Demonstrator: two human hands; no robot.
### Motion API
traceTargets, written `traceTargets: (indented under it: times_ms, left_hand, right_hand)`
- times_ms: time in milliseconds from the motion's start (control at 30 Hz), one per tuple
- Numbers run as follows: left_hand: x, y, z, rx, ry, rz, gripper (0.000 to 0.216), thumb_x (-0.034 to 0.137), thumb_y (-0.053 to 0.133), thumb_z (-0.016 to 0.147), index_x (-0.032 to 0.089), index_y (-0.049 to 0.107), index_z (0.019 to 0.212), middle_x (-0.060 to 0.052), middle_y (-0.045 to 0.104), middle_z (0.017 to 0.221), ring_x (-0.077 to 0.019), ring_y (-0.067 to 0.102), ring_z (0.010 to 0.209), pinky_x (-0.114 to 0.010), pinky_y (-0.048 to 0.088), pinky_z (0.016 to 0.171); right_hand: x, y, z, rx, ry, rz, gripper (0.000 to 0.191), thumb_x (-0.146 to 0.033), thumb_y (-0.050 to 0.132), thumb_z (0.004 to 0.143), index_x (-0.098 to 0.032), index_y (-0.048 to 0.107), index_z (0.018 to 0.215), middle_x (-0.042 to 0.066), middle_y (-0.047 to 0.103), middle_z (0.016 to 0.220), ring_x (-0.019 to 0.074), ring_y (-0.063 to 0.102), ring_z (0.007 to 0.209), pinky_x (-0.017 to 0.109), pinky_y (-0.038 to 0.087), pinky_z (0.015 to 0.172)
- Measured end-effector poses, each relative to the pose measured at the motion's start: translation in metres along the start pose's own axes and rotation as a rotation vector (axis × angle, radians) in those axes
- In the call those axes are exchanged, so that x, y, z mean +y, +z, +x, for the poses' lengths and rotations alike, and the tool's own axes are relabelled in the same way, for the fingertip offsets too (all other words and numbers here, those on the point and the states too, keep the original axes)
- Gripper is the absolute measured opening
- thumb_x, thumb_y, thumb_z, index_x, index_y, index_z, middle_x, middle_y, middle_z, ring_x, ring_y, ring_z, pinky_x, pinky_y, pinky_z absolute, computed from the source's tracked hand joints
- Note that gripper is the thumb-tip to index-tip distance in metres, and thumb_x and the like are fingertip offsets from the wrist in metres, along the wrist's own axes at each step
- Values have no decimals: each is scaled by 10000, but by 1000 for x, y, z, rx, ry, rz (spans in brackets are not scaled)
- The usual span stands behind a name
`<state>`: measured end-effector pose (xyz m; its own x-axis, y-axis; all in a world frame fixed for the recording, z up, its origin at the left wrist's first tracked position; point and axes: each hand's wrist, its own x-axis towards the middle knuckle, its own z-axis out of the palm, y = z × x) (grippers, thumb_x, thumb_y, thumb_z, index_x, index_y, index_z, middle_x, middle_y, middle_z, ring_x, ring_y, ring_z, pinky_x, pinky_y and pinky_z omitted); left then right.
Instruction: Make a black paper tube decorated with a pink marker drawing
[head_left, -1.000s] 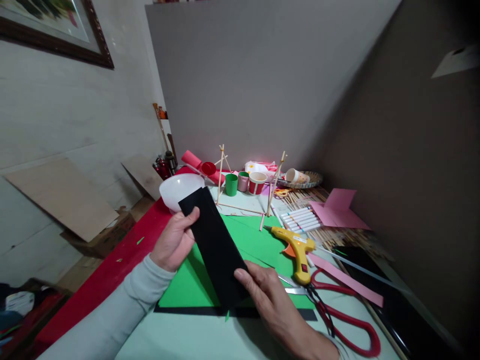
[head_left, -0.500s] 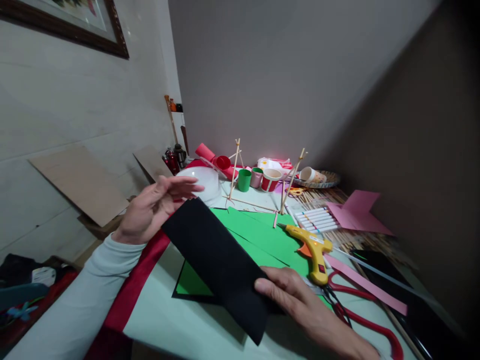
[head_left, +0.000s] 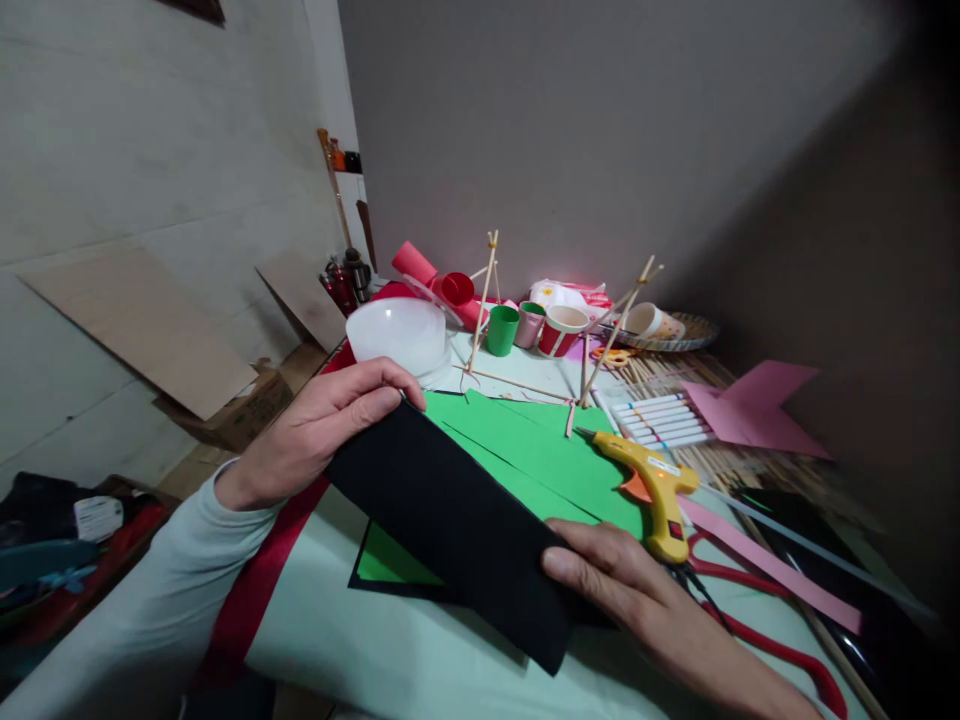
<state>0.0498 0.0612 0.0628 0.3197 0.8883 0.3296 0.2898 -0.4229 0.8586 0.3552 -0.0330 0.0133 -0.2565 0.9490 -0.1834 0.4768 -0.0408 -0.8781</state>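
Note:
A long black paper sheet (head_left: 457, 520) lies slanted above the green paper (head_left: 540, 450) on the table. My left hand (head_left: 322, 425) grips its far left end, fingers curled over the edge. At the near right end my right hand (head_left: 622, 590) pinches the sheet with thumb on top. Both hands hold the sheet just over the table surface.
A yellow glue gun (head_left: 652, 485) and red scissors (head_left: 757, 640) lie right of my right hand. A white bowl (head_left: 397, 335), small cups (head_left: 502, 330), stick frames (head_left: 484, 300), markers (head_left: 660, 420) and pink paper (head_left: 750, 410) sit farther back. A red cloth (head_left: 255, 590) runs along the table's left edge.
My left hand, open and off the sheet half a second ago, has closed on its far end. The sheet has turned from upright to slanted and flat.

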Motion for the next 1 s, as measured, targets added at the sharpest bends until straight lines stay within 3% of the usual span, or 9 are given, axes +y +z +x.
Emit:
traceTargets:
  times_ms: [100, 200, 300, 400, 533, 633, 800, 1000]
  left_hand:
    - [-6, 4, -1, -5, 17, 62, 270, 398, 621, 945, 212, 787, 839, -41, 725, 804, -206, 609, 752, -254, 435, 710]
    - [-9, 13, -3, 41, 14, 116, 237, 341, 608, 948, 212, 756, 816, -13, 716, 779, -180, 600, 727, -244, 417, 682]
    - [-9, 21, -3, 81, 12, 175, 202, 305, 610, 945, 214, 742, 823, 12, 732, 798, -158, 616, 750, -226, 416, 706]
    - [-11, 27, -2, 127, 17, 201, 172, 301, 629, 925, 211, 751, 844, 10, 750, 833, -169, 641, 800, -226, 440, 763]
    - [-20, 32, -1, 156, 26, 196, 125, 288, 656, 908, 212, 751, 877, 5, 767, 876, -177, 668, 851, -222, 464, 816]
    - [-28, 35, -2, 155, 119, 327, 113, 291, 646, 933, 227, 739, 929, 6, 769, 880, -172, 676, 806, -219, 468, 766]
    - [-41, 38, -2, 182, 257, 485, 76, 303, 647, 919, 250, 699, 900, 12, 719, 732, -152, 580, 558, -237, 407, 596]
    - [-45, 35, 11, 182, 320, 621, 138, 317, 595, 944, 251, 667, 846, 7, 662, 676, -170, 549, 540, -264, 397, 606]
  right_hand:
    - [0, -2, 2, -3, -56, -26, 506, -625, 600, 951, -372, 694, 1378, 58, 762, 1249, 299, 697, 1117, 428, 557, 976]
    - [0, -1, 5, 18, -154, -66, 529, -567, 625, 966, -424, 592, 1474, 22, 735, 1329, 287, 703, 1090, 412, 558, 928]
    - [2, 2, 9, 72, -233, -47, 434, -516, 626, 986, -373, 684, 1391, 33, 776, 1254, 281, 731, 969, 380, 565, 805]
    - [6, 3, 13, 132, -309, -5, 384, -477, 600, 1013, -320, 726, 1341, 46, 795, 1213, 280, 739, 964, 367, 551, 800]
    - [11, 0, 16, 184, -351, -95, 374, -486, 581, 1024, -257, 754, 1265, 60, 803, 965, 227, 690, 776, 326, 482, 701]
    - [10, -6, 17, 176, -373, -151, 369, -494, 535, 1043, -218, 757, 1143, 46, 724, 823, 192, 608, 693, 302, 424, 653]
    - [5, -8, 17, 130, -437, -142, 439, -541, 490, 1050, -178, 737, 1057, 24, 662, 773, 156, 551, 662, 267, 395, 644]
    - [9, -7, 22, 136, -462, -137, 421, -504, 501, 1054, -153, 732, 1034, 29, 674, 781, 144, 529, 666, 259, 363, 628]
